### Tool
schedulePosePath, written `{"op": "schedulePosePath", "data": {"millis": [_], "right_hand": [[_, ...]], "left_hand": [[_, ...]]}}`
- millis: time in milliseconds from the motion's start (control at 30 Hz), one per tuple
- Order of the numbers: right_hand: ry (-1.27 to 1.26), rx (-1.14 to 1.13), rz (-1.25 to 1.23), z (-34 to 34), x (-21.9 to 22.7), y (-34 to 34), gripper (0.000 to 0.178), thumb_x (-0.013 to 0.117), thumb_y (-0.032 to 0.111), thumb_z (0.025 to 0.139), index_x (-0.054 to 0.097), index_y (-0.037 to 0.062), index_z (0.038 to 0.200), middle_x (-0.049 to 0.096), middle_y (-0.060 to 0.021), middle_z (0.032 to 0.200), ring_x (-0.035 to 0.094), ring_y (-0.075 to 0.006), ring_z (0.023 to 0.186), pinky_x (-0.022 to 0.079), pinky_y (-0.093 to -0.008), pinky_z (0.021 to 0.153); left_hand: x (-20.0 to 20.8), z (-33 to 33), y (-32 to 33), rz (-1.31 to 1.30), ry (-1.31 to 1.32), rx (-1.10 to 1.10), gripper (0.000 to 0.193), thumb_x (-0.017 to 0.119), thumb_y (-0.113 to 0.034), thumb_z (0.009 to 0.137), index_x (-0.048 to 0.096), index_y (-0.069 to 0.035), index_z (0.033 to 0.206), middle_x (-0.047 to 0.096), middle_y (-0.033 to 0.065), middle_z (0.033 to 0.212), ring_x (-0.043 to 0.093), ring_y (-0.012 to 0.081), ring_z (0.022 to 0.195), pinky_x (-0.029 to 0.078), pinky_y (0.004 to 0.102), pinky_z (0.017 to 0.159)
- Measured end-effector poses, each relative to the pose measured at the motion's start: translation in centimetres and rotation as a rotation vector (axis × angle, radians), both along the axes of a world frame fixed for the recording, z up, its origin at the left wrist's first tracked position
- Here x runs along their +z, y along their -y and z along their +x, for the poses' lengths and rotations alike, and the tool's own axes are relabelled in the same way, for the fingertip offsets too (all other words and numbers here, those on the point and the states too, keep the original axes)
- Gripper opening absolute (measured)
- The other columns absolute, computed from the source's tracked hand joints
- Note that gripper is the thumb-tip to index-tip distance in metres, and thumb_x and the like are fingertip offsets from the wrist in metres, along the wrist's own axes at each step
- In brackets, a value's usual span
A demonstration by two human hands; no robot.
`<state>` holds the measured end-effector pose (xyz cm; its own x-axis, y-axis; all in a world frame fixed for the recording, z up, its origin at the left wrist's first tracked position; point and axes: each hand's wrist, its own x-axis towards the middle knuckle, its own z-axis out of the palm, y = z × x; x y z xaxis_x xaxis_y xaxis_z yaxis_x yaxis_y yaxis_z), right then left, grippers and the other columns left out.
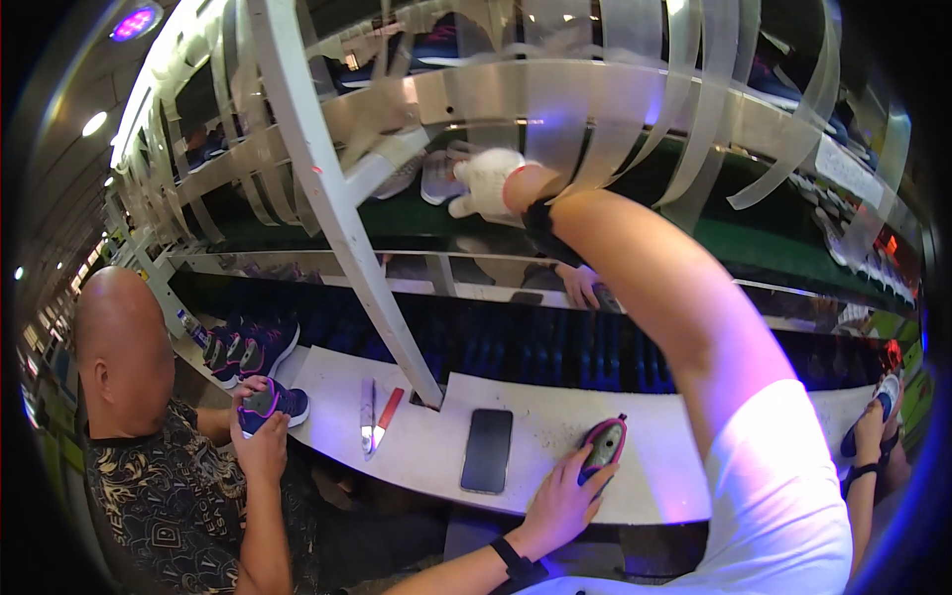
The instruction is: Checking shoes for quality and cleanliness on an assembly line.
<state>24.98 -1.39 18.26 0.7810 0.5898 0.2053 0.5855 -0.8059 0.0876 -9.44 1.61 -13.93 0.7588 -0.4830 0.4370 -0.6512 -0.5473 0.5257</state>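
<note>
On the white work ledge [654,486], my bare left hand [570,501] grips a dark shoe [605,442] with pink trim and a grey-green shoe last inside it. My right arm stretches up past hanging plastic strips to a green-belted shelf [407,218]. There my right hand [491,183], in a white knitted glove, closes on the end of a light grey shoe [438,178]. Its fingers are slightly blurred. A second pale shoe [399,180] sits beside that one, partly behind a white post.
A black phone [487,451], a red-handled tool [389,416] and a silver blade-like tool [368,415] lie left of my left hand. At left a person [149,426] holds a dark shoe [273,405]. The slanted white post [342,198] stands before the shelf. Another person's arm [868,456] shows at far right.
</note>
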Motion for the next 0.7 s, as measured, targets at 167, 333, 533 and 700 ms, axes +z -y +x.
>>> {"op": "schedulePosePath", "data": {"millis": [167, 333, 533, 700], "right_hand": [[-0.123, 0.027, -0.158, 5.7, -1.0, -1.3, 0.065, 0.067, 0.056, 0.099, 0.062, 0.0165, 0.150, 0.070, -0.0224, 0.137, 0.066, -0.0394, 0.128, 0.051, -0.0479, 0.108], [-0.154, 0.052, -0.067, 5.7, -1.9, 2.4, 0.056, 0.066, 0.051, 0.101, 0.065, 0.0218, 0.149, 0.072, -0.0179, 0.135, 0.068, -0.0379, 0.124, 0.052, -0.0458, 0.107], [0.029, 0.094, -0.018, 1.2, -1.7, 11.2, 0.034, 0.072, 0.041, 0.098, 0.078, 0.0137, 0.117, 0.077, -0.0168, 0.112, 0.073, -0.0371, 0.108, 0.057, -0.0461, 0.094], [0.030, -0.155, -0.071, -8.8, -0.6, 21.5, 0.029, 0.071, 0.035, 0.099, 0.081, 0.0093, 0.106, 0.076, -0.0175, 0.097, 0.075, -0.0368, 0.093, 0.060, -0.0443, 0.086]], "left_hand": [[-0.6, -0.1, -0.7, -0.025, 0.087, 0.032, 0.068, 0.078, -0.018, 0.091, 0.056, -0.030, 0.154, 0.049, 0.0209, 0.152, 0.057, 0.0437, 0.135, 0.054, 0.0496, 0.110], [-0.8, -0.1, -0.7, -0.007, 0.061, 0.019, 0.067, 0.076, -0.018, 0.090, 0.057, -0.030, 0.154, 0.048, 0.0193, 0.154, 0.056, 0.0413, 0.136, 0.055, 0.0496, 0.108], [-0.6, -0.3, -1.1, 0.039, 0.051, 0.033, 0.058, 0.076, -0.024, 0.092, 0.062, -0.029, 0.148, 0.049, 0.0204, 0.153, 0.052, 0.0417, 0.141, 0.053, 0.0516, 0.110], [-0.1, -0.6, -1.1, 0.018, 0.004, 0.010, 0.061, 0.079, -0.024, 0.091, 0.060, -0.030, 0.148, 0.049, 0.0207, 0.153, 0.052, 0.0428, 0.141, 0.053, 0.0535, 0.111]]}}
